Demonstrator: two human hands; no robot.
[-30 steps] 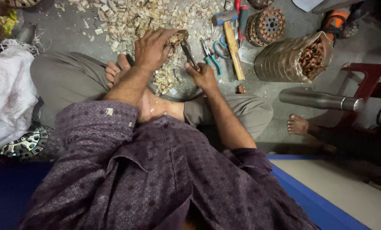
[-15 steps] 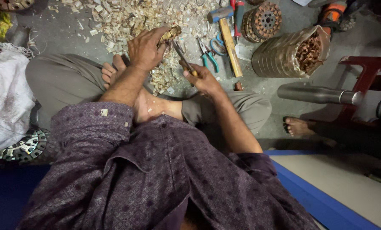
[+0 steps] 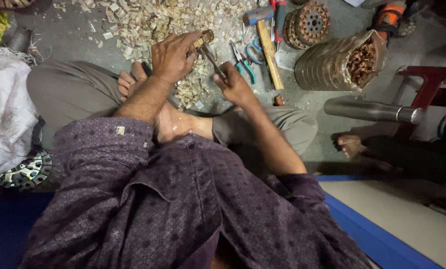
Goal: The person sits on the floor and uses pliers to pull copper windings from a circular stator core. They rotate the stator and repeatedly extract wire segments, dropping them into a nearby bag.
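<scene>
I sit cross-legged on the floor. My left hand [image 3: 172, 56] is closed around a small brownish metal piece [image 3: 204, 38] held above my feet. My right hand [image 3: 234, 82] grips a slim dark hand tool [image 3: 213, 59] whose tip reaches up to that piece. Below both hands lies a heap of pale scraps [image 3: 193, 89] on the grey floor. My bare foot [image 3: 130, 82] pokes out just left of the left wrist.
A wooden-handled hammer [image 3: 267, 40], blue-handled pliers [image 3: 245, 62] and scissors lie right of my hands. Beyond them are a round wound metal core [image 3: 306, 22], a large stack of laminations [image 3: 335, 62], a steel cylinder [image 3: 372, 110], another person's foot [image 3: 350, 144], and a white sack [image 3: 6, 117] at left.
My view has shifted slightly, so the hands sit a little lower and nearer the middle. The grip of both hands on the piece and the tool is unchanged.
</scene>
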